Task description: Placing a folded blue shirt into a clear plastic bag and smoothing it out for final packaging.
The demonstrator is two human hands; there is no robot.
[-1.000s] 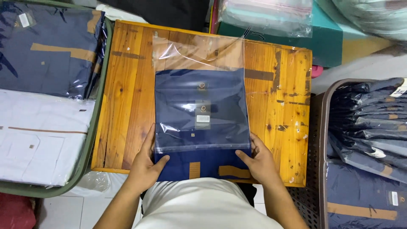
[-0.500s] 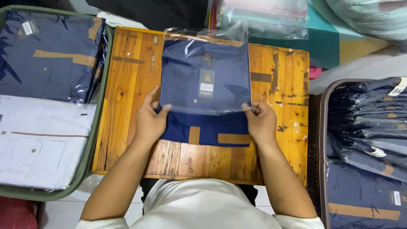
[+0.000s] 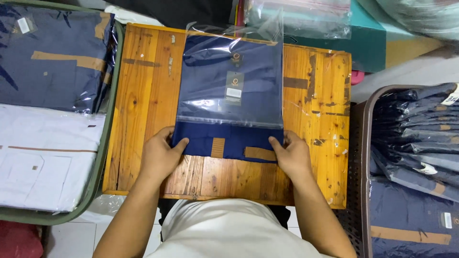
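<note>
A folded navy garment (image 3: 224, 143) with tan stripes lies flat on a small wooden table (image 3: 143, 95), most of it inside a clear plastic bag (image 3: 229, 81). A hang tag shows through the plastic near the collar. The garment's near end sticks out of the bag's mouth. My left hand (image 3: 160, 155) grips the garment's near left corner. My right hand (image 3: 292, 154) grips its near right corner. Both hands rest on the tabletop.
A green-rimmed bin (image 3: 103, 157) on the left holds bagged navy and white garments. A brown basket (image 3: 358, 191) on the right holds several bagged navy garments. Teal boxes (image 3: 373, 43) and more plastic bags sit behind the table.
The garment slid further into the bag and away from me over the last second. My hands then drew back to the garment's near corners.
</note>
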